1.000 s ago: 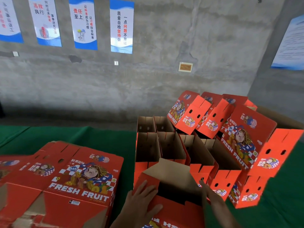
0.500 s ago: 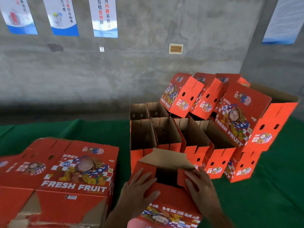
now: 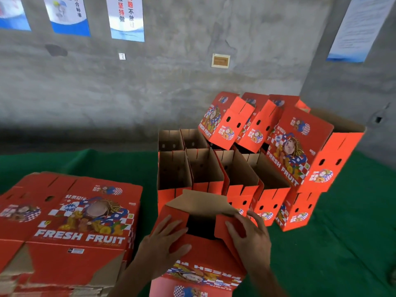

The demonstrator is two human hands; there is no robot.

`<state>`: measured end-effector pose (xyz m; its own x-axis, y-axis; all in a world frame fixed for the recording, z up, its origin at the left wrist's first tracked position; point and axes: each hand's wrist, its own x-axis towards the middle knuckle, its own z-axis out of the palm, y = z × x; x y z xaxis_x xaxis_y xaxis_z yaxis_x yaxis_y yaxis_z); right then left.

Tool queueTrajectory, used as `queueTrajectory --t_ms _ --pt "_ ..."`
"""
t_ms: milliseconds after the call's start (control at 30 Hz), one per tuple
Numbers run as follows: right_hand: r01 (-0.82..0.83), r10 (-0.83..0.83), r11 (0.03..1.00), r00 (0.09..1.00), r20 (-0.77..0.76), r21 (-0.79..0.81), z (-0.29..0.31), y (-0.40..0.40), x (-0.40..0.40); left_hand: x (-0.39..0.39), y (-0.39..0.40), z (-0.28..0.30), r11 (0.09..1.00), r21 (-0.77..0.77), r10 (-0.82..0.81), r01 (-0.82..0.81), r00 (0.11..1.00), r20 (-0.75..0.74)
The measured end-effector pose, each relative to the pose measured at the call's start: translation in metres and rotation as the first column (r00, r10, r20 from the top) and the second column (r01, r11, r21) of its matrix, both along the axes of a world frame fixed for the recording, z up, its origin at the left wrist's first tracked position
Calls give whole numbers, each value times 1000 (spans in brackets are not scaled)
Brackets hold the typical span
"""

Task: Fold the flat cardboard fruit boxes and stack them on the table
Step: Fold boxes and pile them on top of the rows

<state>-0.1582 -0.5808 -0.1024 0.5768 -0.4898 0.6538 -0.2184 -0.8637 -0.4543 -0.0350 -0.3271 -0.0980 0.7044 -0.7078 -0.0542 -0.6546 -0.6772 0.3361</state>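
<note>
while both palms press its flaps, the box [image 3: 205,256] stands half-folded.

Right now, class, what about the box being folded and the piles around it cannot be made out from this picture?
- Box being folded: its near end is cut off by the head view's bottom edge.
- Flaps under the left hand and right hand: covered.
- Flat stack: count unreadable, edge blurred.
- Folded boxes: rear ones hidden behind tilted ones.

Half-folded red box [image 3: 199,249] under both hands, flaps open. Flat box stack [image 3: 70,228] just left of left hand [image 3: 162,243]. Folded boxes [image 3: 235,174] grouped beyond fingertips, several tilted.
</note>
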Motion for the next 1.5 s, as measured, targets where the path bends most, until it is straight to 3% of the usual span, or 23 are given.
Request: queueTrajectory --t_ms 67,133,200,333,400,567,700,800,867,933,1067,1167,1267,1333,1400,1467,1500 --pt "-28 28 979 1000 5 200 0 2 -1 0 2 -1 1000 -8 1 -1 1000 3" --pt "-98 75 867 995 68 489 1 -1 0 1 4 -2 1000 -22 2 -2 1000 7" --pt "-156 91 762 987 135 628 2 -6 1 1 3 -3 999 -40 4 -4 1000 9" --pt "-173 154 891 985 79 419 4 -8 0 0 0 -8 997 -71 14 -11 999 39" --pt "-205 208 912 978 30 355 1 -9 0 -1 -1 -13 996 -85 13 -7 998 65" --pt "-256 341 787 939 -49 561 1 -23 3 -7 -4 -16 993 -116 5 7 994 110" --pt "-367 444 834 890 -106 411 -7 -30 1 -11 -7 -12 974 -226 52 -25 992 114" --pt "-389 475 790 877 -72 475 -15 -31 -6 -16 -8 -12 916 -395 126 -72 986 111" --pt "-333 439 789 894 -95 516 -11 -24 -1 -18 -9 -14 860 -501 186 -94 973 137" --pt "-212 393 841 871 -294 498 -1 -18 10 -19 -8 -14 843 -526 220 -113 965 146" --pt "-103 343 891 790 -508 441 5 -18 23 -15 -11 -20 896 -435 188 -84 962 200" --pt "-19 162 974 747 -645 224 2 -10 29 -17 -15 -14 939 -338 151 -70 963 222" --pt "45 27 995 729 -684 87 2 3 33 -20 -15 -2 952 -305 102 -27 967 234" --pt "20 78 990 748 -659 140 2 1 29 -19 -16 -4 961 -273 104 -40 969 224" --pt "14 225 882 866 -447 471 7 -6 20 -15 -14 -13 977 -209 99 -50 968 232" --pt "73 161 530 969 -185 845 12 -10 14 -11 -14 -15 974 -217 107 -58 970 218" --pt "93 110 332 985 -137 939 13 -11 11 -11 -14 -14 968 -242 119 -64 968 219"
